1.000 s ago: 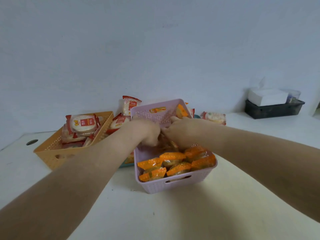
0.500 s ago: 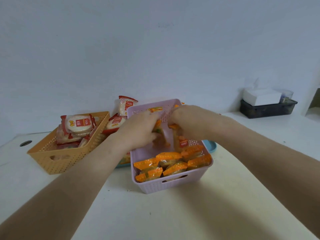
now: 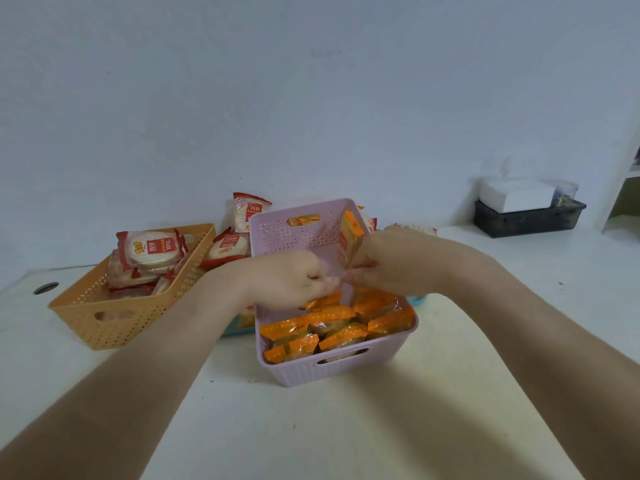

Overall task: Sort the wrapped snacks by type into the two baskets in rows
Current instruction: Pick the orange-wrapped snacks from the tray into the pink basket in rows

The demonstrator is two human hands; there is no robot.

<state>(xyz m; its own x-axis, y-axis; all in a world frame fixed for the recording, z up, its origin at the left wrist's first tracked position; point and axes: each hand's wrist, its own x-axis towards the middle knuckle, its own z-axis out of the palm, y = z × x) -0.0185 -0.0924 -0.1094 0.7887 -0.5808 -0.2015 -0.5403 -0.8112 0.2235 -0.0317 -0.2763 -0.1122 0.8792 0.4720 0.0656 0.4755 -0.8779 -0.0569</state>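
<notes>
Head view: orange snack (image 3: 350, 242) upright, long axis vertical

Bare left forearm (image 3: 149, 362), uncovered from wrist to frame edge, left of the lilac basket (image 3: 346, 374). Bare right forearm (image 3: 519, 327) likewise, right of the basket. Both smooth, broad near the lens through the wide-angle stretch, tapering toward the wrists. Left grip (image 3: 287, 277) above the basket's left wall: rounded knuckles, plain back. Right grip (image 3: 391, 265) above the basket's right wall: plain back, fingertips too blurred for nail detail.
</notes>
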